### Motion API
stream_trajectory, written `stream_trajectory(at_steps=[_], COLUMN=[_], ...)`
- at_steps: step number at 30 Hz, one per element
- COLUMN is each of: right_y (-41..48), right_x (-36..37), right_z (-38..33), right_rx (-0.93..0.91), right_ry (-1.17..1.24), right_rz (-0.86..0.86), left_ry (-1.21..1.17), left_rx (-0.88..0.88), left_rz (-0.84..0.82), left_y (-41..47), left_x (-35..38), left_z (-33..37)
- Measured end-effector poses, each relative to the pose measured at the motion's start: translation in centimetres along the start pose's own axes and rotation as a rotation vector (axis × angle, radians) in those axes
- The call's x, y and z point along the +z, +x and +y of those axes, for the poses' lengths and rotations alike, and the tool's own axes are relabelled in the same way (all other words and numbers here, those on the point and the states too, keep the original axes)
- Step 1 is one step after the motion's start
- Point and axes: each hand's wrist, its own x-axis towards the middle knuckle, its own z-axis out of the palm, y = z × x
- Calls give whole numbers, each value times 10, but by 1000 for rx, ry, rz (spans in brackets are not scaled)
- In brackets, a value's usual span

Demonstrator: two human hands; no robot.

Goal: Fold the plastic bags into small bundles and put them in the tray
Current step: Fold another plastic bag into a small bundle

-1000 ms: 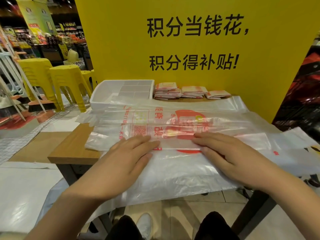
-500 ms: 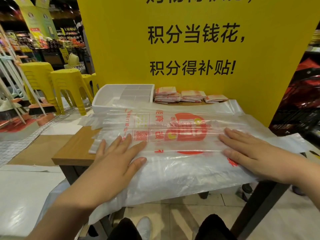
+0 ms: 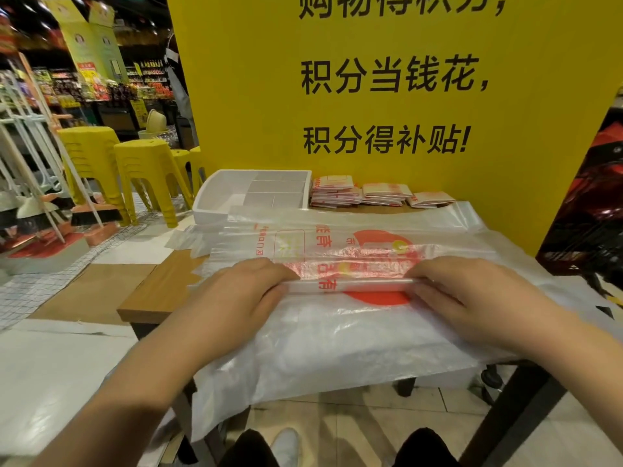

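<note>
A clear plastic bag with red print (image 3: 350, 261) lies on top of a stack of flat bags (image 3: 337, 338) on the small table. My left hand (image 3: 232, 291) and my right hand (image 3: 472, 294) each pinch the bag's near folded edge, one at each end, lifting it a little. A white divided tray (image 3: 215, 197) stands at the back left of the table, its compartments holding nothing that I can see. Three piles of folded bag bundles (image 3: 377, 193) lie to its right against the yellow board.
A tall yellow sign board (image 3: 387, 96) rises right behind the table. The wooden table top (image 3: 158, 291) shows at the left. Yellow stools (image 3: 141, 170) and brooms (image 3: 50, 210) stand on the floor to the left. Black and red goods (image 3: 593, 210) fill the right side.
My hands lay flat and spread apart on the bag before. They have come back toward the middle and now pinch its near folded edge, raising it slightly.
</note>
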Motion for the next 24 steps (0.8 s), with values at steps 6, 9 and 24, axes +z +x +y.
stream_trajectory(at_steps=[6, 9, 24], right_y=[33, 47, 60], right_x=[0, 5, 21], right_z=[28, 33, 41], right_rx=[40, 37, 139], right_ry=[155, 165, 222], right_rz=[-66, -83, -4], left_ry=[-108, -96, -131], left_rx=[-107, -115, -152], left_rz=[-101, -74, 128], left_y=[37, 51, 60], left_x=[-16, -14, 7], left_z=[-11, -21, -38])
